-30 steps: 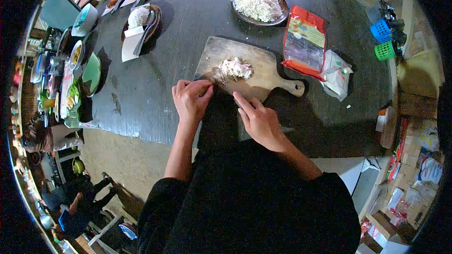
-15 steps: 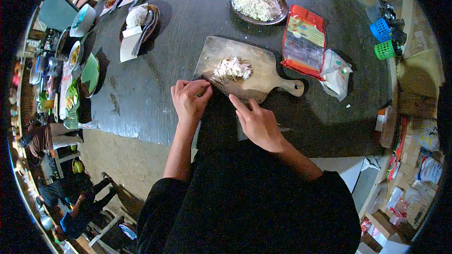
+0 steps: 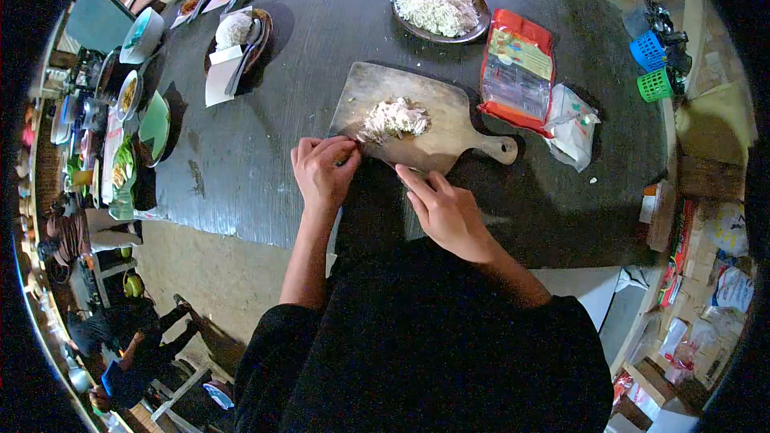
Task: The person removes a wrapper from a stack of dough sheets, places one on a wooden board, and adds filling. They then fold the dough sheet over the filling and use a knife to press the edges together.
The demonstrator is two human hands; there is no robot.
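A wooden cutting board (image 3: 453,116) lies in front of me, its handle pointing right. On it is a heap of pale shredded food (image 3: 397,119), perhaps chicken. My left hand (image 3: 322,170) is closed in a pinch at the board's near left edge, beside the heap; what the fingers hold is hidden. At the near edge, my right hand (image 3: 445,212) is curled around what looks like a knife (image 3: 415,171), index finger stretched along it. Only a sliver of the knife shows under that finger.
Beyond the board stands a dark plate (image 3: 484,22) of white shreds. A red packet (image 3: 520,72) and a crumpled white bag (image 3: 571,128) lie to the right. Plates of rice (image 3: 234,30) stand at the far left, near a green leaf (image 3: 154,130). Another person (image 3: 128,337) is at lower left.
My right hand has shifted slightly right and turned a little, so a sliver of the knife shows by its index finger. My left hand has barely moved.
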